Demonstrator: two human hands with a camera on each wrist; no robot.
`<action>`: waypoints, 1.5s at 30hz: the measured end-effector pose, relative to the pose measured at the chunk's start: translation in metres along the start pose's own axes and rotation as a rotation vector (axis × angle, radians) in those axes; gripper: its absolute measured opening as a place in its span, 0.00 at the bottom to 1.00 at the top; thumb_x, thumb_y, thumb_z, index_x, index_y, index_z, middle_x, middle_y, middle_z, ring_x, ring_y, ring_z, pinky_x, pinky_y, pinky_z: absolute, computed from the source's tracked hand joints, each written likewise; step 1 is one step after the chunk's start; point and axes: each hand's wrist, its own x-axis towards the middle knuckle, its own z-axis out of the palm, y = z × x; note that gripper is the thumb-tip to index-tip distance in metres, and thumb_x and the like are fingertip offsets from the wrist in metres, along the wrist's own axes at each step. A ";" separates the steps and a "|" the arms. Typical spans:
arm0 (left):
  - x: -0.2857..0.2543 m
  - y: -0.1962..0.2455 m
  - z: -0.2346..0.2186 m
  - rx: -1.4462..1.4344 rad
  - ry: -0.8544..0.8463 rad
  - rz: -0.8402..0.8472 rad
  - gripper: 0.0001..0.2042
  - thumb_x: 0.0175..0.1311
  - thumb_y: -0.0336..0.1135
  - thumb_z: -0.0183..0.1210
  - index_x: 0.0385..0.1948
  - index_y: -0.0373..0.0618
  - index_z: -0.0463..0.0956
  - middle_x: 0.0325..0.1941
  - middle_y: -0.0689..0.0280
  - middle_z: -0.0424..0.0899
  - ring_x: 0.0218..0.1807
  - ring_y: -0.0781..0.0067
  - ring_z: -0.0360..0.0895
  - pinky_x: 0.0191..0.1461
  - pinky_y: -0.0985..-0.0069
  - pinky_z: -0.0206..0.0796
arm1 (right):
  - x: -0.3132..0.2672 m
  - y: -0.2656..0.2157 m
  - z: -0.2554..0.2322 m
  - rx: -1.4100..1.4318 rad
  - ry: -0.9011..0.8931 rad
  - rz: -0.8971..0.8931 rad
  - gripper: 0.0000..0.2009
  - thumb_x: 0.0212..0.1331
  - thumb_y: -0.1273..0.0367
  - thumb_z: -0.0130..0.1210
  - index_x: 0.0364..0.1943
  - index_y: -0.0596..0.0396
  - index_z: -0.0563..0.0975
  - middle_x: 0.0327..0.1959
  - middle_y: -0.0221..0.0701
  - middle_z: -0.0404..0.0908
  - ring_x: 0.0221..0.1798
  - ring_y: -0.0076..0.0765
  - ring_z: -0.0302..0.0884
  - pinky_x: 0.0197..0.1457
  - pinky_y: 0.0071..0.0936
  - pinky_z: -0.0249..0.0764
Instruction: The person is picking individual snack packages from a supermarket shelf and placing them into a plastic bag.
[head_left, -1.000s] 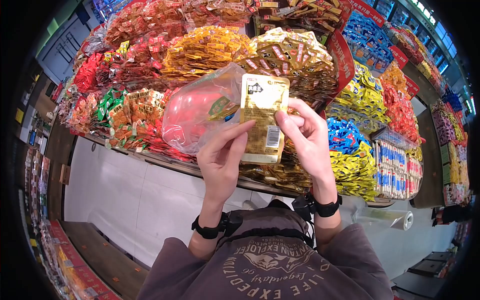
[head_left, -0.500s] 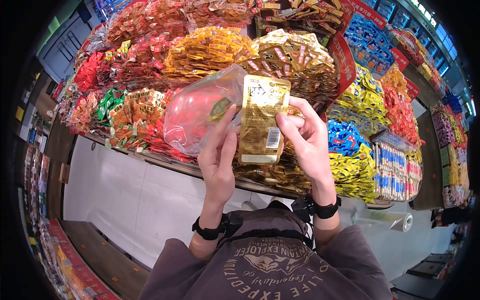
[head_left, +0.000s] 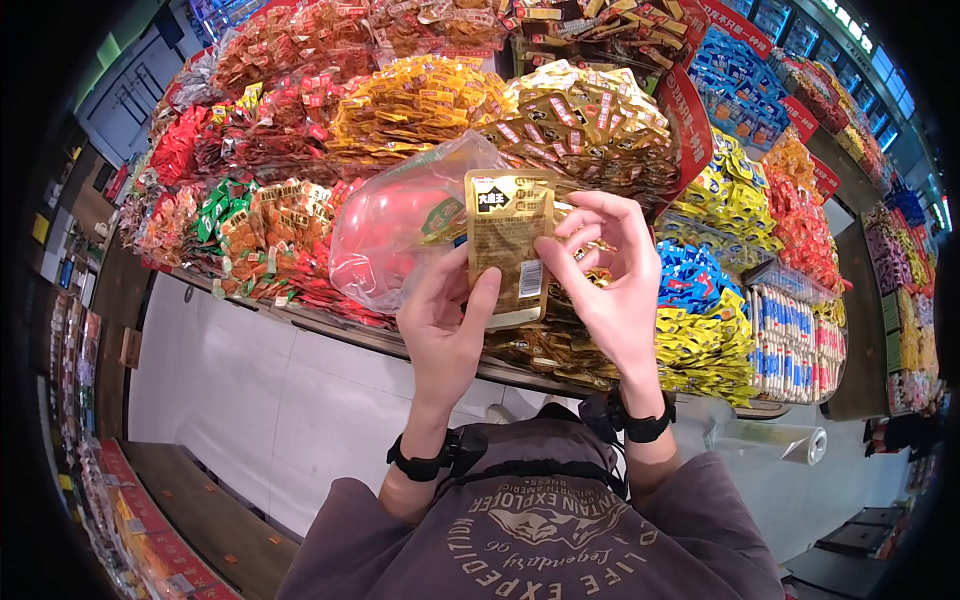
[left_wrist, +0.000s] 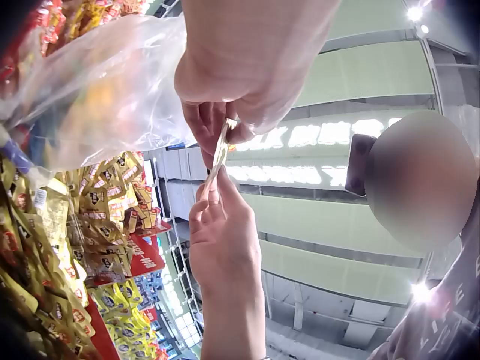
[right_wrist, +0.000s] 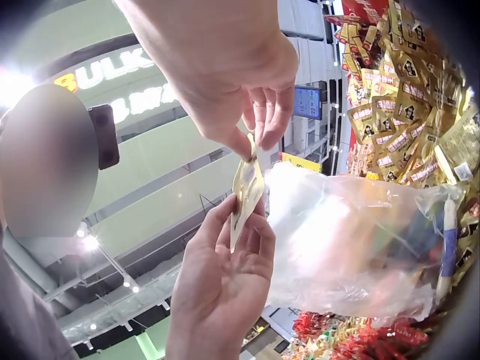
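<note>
A flat gold snack pouch [head_left: 505, 240] with a barcode is held up between both hands, its printed face toward the head camera. My left hand [head_left: 440, 325] pinches its left edge, thumb laid across the front. On the opposite edge, my right hand [head_left: 618, 285] pinches it between thumb and fingers. Both wrist views show the pouch [right_wrist: 246, 187] edge-on between the two hands. Just behind it, a clear plastic bag [head_left: 385, 215] with red and green packets inside lies over the snack display.
Heaped snack packets surround the hands: orange ones [head_left: 420, 95], gold ones [head_left: 590, 115], yellow ones [head_left: 700, 350] and blue ones [head_left: 690, 275]. A red sign panel [head_left: 685, 125] stands at the right. The display's front edge [head_left: 330, 325] runs below the hands. A plastic-bag roll [head_left: 780, 440] sits lower right.
My left fingers lay on the pouch's face, came away from it, and now pinch its left edge. The pouch has shifted slightly left and down, and my right fingers have spread somewhat.
</note>
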 end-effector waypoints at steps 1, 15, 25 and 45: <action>0.000 -0.001 0.000 0.012 0.022 0.021 0.16 0.64 0.22 0.56 0.53 0.30 0.71 0.47 0.59 0.81 0.48 0.75 0.79 0.52 0.79 0.71 | 0.000 0.001 0.000 0.000 0.000 -0.001 0.17 0.56 0.76 0.61 0.51 0.58 0.73 0.30 0.26 0.80 0.29 0.14 0.74 0.26 0.13 0.70; 0.005 0.004 -0.001 0.596 -0.165 0.418 0.13 0.51 0.26 0.66 0.40 0.42 0.81 0.57 0.58 0.77 0.52 0.66 0.74 0.53 0.72 0.67 | -0.001 -0.004 0.001 0.187 -0.134 0.136 0.11 0.63 0.75 0.54 0.48 0.65 0.72 0.38 0.31 0.80 0.39 0.14 0.75 0.37 0.18 0.77; 0.001 0.002 0.002 0.241 0.079 0.113 0.20 0.54 0.22 0.65 0.50 0.38 0.73 0.45 0.61 0.81 0.43 0.76 0.79 0.44 0.80 0.70 | -0.001 -0.004 -0.006 0.359 -0.126 0.182 0.16 0.64 0.75 0.53 0.55 0.62 0.72 0.40 0.27 0.81 0.37 0.11 0.74 0.40 0.12 0.71; -0.006 0.000 -0.003 0.102 -0.001 0.014 0.19 0.57 0.21 0.63 0.51 0.35 0.71 0.38 0.62 0.82 0.39 0.80 0.80 0.41 0.85 0.73 | 0.004 -0.001 -0.007 0.298 -0.185 0.147 0.13 0.69 0.70 0.49 0.52 0.63 0.71 0.36 0.28 0.80 0.32 0.12 0.71 0.30 0.15 0.70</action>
